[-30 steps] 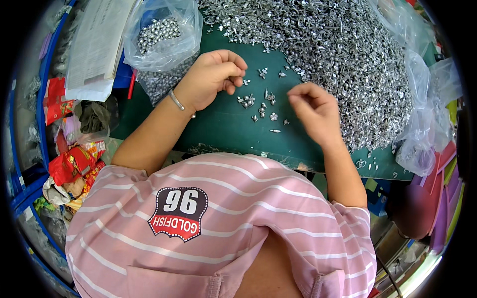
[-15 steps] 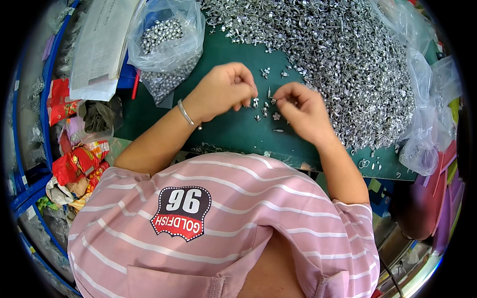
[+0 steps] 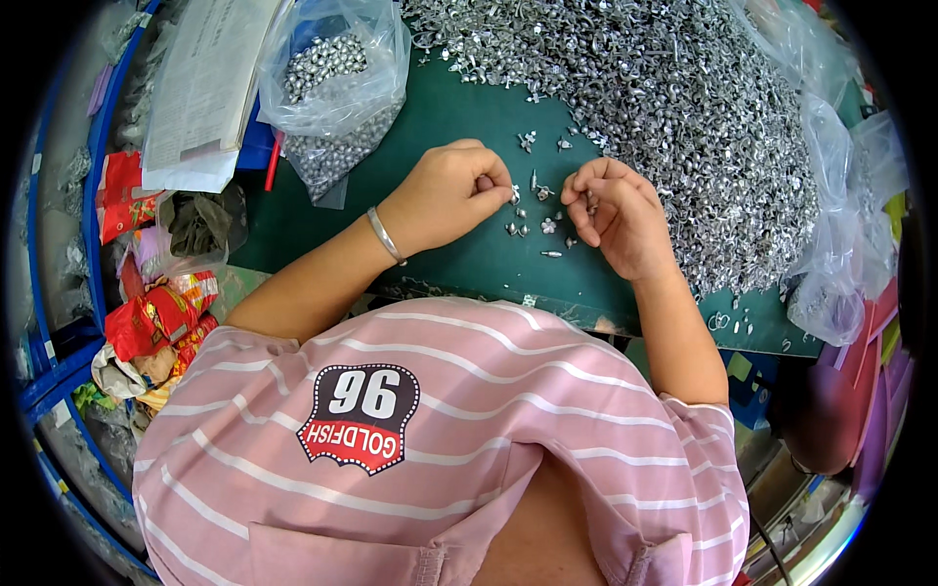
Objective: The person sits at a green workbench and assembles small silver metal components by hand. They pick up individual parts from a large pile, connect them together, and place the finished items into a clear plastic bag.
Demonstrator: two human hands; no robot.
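Thumb and forefinger of my left hand (image 3: 449, 197), which wears a silver bangle (image 3: 385, 236) at the wrist, pinch a small shiny metal piece (image 3: 515, 194) over the green table. My right hand (image 3: 625, 217) is turned partly palm up, its fingers curled together; a dark bit shows between them, too small to name. Between the hands lie several silver metal charms, among them a flower-shaped charm (image 3: 548, 226), a slim pointed piece (image 3: 551, 254) and a branching piece (image 3: 527, 142).
A large heap of silver metal charms (image 3: 703, 146) covers the table's far right. Clear bags of round silver beads (image 3: 337, 146) stand at the far left beside papers (image 3: 210, 88) and a red pen (image 3: 274, 161). Plastic sheeting (image 3: 831, 215) edges the heap. Blue shelving (image 3: 93, 186) stands left.
My right hand has moved slightly right, away from the loose charms, and turned its palm upward. The left hand has shifted slightly down and right, still pinching.
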